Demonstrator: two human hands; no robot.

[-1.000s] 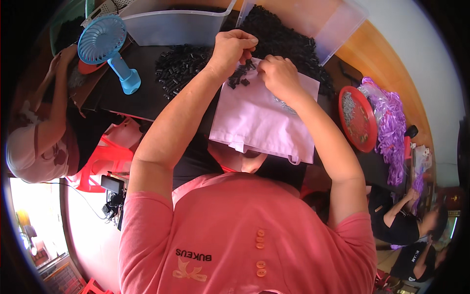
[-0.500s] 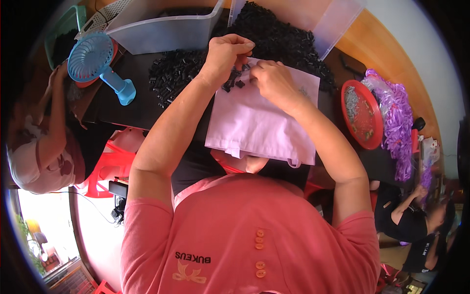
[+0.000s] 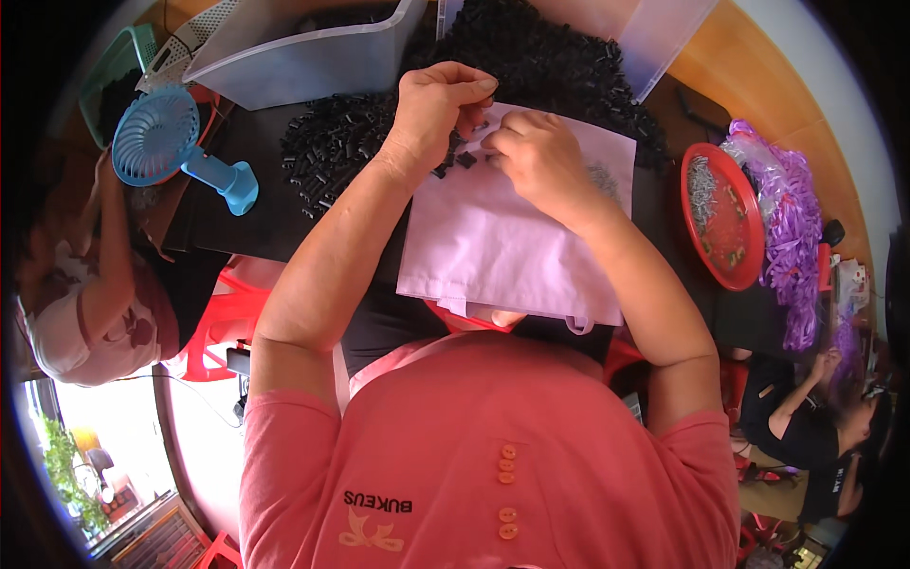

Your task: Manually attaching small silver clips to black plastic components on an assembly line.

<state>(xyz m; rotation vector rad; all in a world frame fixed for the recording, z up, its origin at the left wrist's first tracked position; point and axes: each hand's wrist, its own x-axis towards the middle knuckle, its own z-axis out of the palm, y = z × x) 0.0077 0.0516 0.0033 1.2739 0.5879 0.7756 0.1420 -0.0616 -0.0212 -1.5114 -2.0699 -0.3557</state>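
My left hand point(image 3: 434, 112) is raised above the far left corner of a pale pink cloth bag point(image 3: 512, 251), thumb and fingers closed around what looks like a small black piece point(image 3: 491, 98). Just to its right, my right hand point(image 3: 538, 156) hovers low over the bag with thumb and fingertips pinched together; whatever sits between them is too small to make out. A few loose black pieces point(image 3: 464, 159) lie on the bag below the fingers. Small silvery metal bits point(image 3: 603, 180) rest on it beside my right wrist. The bag spreads across my lap and the table edge.
Black parts point(image 3: 332, 142) are heaped across the table's far side, beside a clear plastic bin point(image 3: 303, 71). A blue fan point(image 3: 156, 137) stands left. On the right are a red tray point(image 3: 722, 218) with metal pieces and purple strips point(image 3: 791, 228). Other people sit at both sides.
My right hand has shifted slightly, its fingers lifting and curling more beside the left. The left hand keeps nearly the same pinch. The whole view has tilted a little.
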